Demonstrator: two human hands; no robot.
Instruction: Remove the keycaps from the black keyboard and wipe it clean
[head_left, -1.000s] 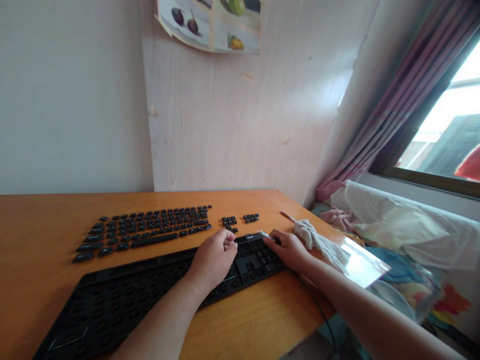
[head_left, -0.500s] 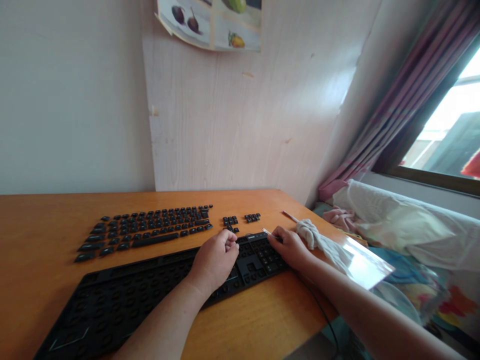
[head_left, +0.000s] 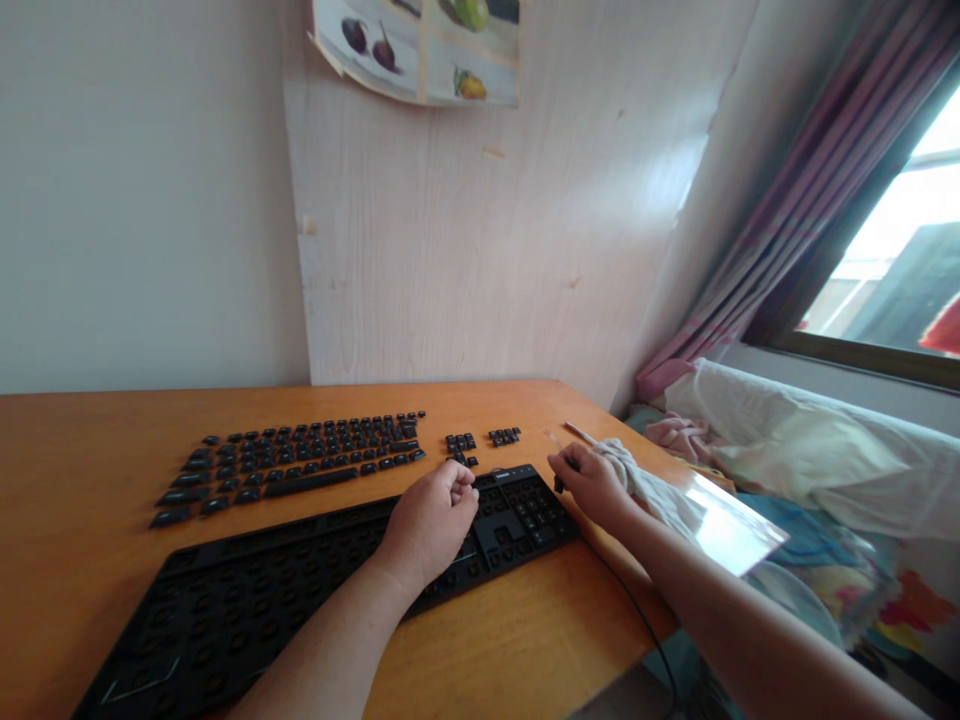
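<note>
A black keyboard lies slanted on the wooden table, stripped of most keys on its left part, with keys still seated in the number block at its right end. My left hand rests over its middle with the fingers curled in; whatever may be inside them is hidden. Just off the keyboard's right end, my right hand is closed on a thin wire keycap puller, whose prongs point up and away. Something small and black shows at its fingertips, too small to name for certain.
Loose keycaps stand in keyboard order behind the keyboard, with smaller groups of keycaps farther right. A grey cloth, a pen-like stick and a clear sheet lie at right. A cable runs over the table edge.
My right hand has moved right and lifted off the number block with the wire puller, and a black bit now shows at its fingertips. My left hand has stayed put.
</note>
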